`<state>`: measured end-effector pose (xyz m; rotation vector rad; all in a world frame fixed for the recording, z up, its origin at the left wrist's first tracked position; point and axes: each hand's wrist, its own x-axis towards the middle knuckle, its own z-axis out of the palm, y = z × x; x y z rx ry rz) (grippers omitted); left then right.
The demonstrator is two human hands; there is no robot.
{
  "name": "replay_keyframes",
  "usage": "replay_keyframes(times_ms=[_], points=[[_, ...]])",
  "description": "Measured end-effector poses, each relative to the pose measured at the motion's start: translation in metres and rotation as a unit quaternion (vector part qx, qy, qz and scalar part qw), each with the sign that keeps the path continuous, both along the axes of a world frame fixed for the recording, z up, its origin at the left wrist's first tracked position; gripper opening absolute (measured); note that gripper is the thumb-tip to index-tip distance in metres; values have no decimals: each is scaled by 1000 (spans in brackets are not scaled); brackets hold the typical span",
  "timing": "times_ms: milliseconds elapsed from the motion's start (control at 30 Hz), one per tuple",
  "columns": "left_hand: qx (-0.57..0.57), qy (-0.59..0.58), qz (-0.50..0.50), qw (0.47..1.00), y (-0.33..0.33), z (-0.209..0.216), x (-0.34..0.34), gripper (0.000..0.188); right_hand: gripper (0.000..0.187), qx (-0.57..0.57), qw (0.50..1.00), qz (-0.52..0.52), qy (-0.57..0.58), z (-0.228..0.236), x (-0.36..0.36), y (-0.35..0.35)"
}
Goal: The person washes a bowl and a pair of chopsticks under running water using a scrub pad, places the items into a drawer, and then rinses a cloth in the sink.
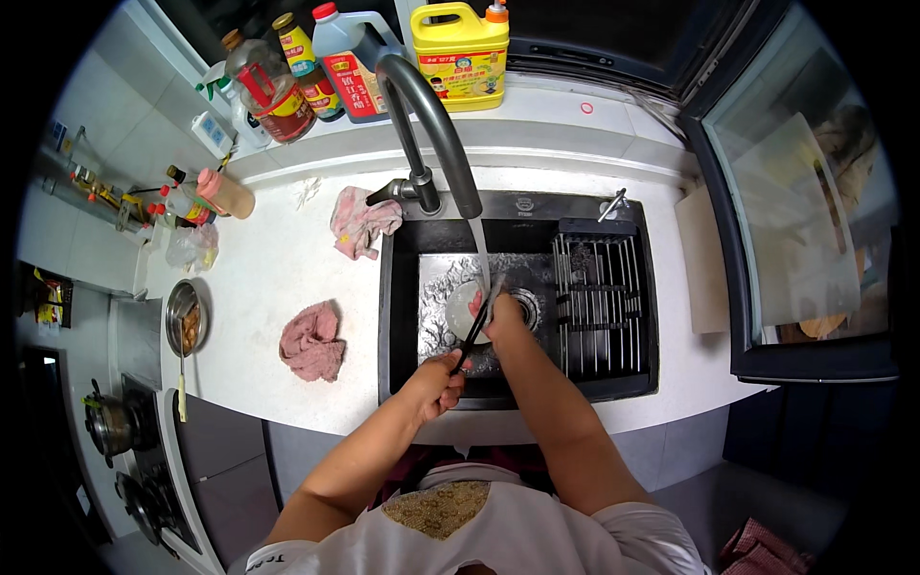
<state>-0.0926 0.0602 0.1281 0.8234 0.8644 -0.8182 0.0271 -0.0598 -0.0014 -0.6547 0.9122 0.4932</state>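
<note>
My left hand [441, 385] is closed around the near end of a long, thin black-handled utensil [474, 329] at the sink's front edge. It slants up and away under the running water. My right hand [505, 314] is closed about its far end, which looks greyish and is mostly hidden by the fingers and splashing water, so its kind cannot be made out. Beneath lies a pale round dish [462, 309] with a reddish patch, in the wet black sink [388, 331]. The dark faucet [446, 134] pours a stream onto the utensil's far end.
A black drying rack [599, 307] fills the sink's right side. Left on the counter lie two pink cloths [314, 342] [364, 222] and a pan with food [184, 321]. Jugs and bottles [460, 57] line the ledge behind. An open window pane [800, 211] juts in at the right.
</note>
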Motion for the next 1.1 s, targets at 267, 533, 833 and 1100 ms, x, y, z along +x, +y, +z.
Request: replay_keyframes(times_ms=[267, 533, 833, 1100], points=[[69, -19, -104, 992, 17, 6, 5, 27, 25, -463, 760, 257, -377, -80, 6, -22], [324, -193, -189, 907, 11, -22, -2, 33, 25, -442, 807, 259, -295, -38, 6, -41], [314, -158, -206, 913, -3, -30, 23, 33, 23, -30, 990, 99, -93, 0, -37, 17], [285, -152, -144, 935, -8, -46, 20, 33, 30, -118, 976, 162, -80, 8, -26, 17]])
